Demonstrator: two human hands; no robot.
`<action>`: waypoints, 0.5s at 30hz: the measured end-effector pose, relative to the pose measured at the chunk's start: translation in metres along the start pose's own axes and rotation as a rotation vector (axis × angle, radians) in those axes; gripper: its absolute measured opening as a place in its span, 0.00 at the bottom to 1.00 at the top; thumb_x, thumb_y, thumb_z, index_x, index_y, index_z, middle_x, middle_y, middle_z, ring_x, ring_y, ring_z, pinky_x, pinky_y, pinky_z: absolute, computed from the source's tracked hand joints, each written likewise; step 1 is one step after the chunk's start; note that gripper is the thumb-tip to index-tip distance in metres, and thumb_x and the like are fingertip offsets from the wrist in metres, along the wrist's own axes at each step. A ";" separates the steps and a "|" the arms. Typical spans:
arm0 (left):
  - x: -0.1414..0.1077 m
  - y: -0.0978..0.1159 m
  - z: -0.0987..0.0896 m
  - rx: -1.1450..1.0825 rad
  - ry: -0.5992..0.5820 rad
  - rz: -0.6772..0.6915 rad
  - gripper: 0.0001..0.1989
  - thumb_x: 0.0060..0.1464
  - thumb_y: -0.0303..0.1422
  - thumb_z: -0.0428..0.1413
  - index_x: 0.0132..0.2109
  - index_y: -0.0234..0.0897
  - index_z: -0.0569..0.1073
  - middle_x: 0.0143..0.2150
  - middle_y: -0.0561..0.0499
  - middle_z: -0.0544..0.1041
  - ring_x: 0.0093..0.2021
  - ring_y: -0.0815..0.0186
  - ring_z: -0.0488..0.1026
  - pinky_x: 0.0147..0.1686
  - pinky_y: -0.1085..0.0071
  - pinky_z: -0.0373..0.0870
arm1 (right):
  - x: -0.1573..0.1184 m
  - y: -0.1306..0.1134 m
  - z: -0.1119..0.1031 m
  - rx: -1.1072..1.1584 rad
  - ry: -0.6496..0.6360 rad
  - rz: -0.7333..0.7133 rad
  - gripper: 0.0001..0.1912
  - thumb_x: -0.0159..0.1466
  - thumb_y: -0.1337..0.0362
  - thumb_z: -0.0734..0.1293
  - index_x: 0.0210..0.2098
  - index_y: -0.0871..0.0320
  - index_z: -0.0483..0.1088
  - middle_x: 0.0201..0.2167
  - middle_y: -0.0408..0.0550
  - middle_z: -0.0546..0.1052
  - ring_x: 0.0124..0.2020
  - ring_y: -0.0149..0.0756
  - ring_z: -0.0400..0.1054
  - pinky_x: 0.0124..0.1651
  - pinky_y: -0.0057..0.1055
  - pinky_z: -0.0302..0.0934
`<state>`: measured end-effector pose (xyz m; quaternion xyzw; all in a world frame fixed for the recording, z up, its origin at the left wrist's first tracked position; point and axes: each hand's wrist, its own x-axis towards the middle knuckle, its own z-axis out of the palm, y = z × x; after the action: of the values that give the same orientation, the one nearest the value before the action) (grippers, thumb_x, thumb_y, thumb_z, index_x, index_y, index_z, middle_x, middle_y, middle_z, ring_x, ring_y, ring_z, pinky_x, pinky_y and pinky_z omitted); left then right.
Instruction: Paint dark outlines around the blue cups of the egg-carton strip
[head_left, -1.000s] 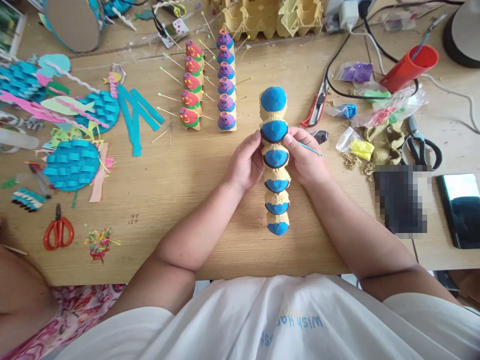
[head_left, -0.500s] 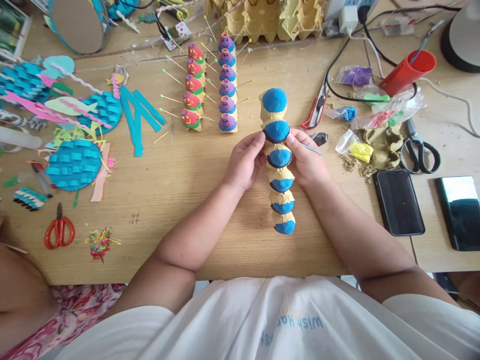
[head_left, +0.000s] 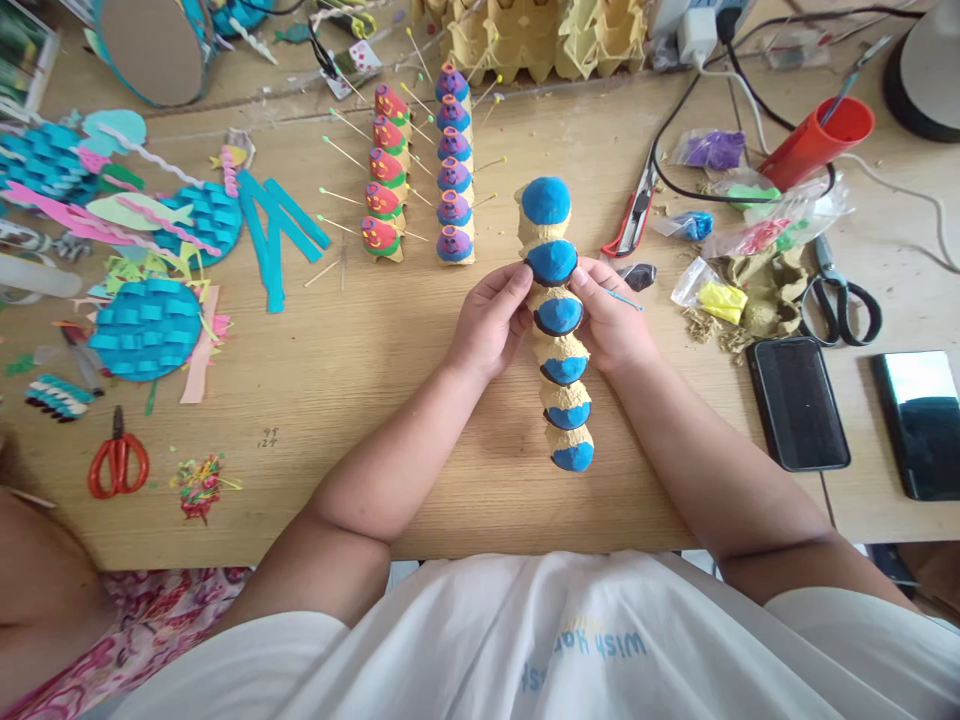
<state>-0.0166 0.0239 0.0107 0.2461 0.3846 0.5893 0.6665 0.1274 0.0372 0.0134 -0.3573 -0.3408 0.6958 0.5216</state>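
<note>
Between my two hands is an egg-carton strip [head_left: 559, 345], several bumps long, with blue clay on its bumps and dark edging along some of them. My left hand [head_left: 491, 325] grips its left side near the second bump, thumb on the edge. Opposite, my right hand [head_left: 615, 318] pinches the right side at about the same height. A thin blue stick [head_left: 622, 299] shows at my right hand; whether the fingers hold it I cannot tell. Farther back stand a red-and-green caterpillar [head_left: 385, 180] and a purple-and-blue caterpillar [head_left: 454, 175] with pins stuck in them.
To the right are a utility knife [head_left: 636, 212], bagged yellow clay [head_left: 721, 302], black-handled scissors [head_left: 840, 305], a red cup [head_left: 817, 145] and a phone [head_left: 799, 405]. Leftward lie red-handled scissors [head_left: 118, 465], blue woven discs [head_left: 147, 330] and paper strips [head_left: 274, 245]. Another person's arm [head_left: 49, 580] is at lower left.
The egg-carton strip has tilted very slightly, its near end shifting a little right and its far end a little left. Both hands keep their hold.
</note>
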 end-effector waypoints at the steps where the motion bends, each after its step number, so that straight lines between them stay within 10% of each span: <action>1: 0.000 0.000 0.000 0.001 -0.001 -0.007 0.13 0.62 0.47 0.69 0.41 0.43 0.81 0.43 0.53 0.85 0.55 0.60 0.85 0.51 0.67 0.83 | 0.000 0.000 0.000 0.003 -0.004 -0.001 0.20 0.59 0.45 0.81 0.37 0.49 0.75 0.33 0.40 0.82 0.40 0.38 0.80 0.45 0.38 0.78; 15: -0.001 0.000 -0.001 -0.018 -0.022 -0.004 0.12 0.62 0.46 0.69 0.43 0.43 0.82 0.47 0.53 0.86 0.59 0.57 0.84 0.53 0.64 0.85 | 0.000 0.002 -0.001 0.023 -0.005 0.005 0.19 0.60 0.45 0.81 0.39 0.48 0.76 0.34 0.40 0.83 0.42 0.39 0.81 0.45 0.39 0.79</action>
<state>-0.0169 0.0227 0.0102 0.2458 0.3724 0.5885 0.6742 0.1277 0.0365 0.0116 -0.3503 -0.3334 0.7019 0.5230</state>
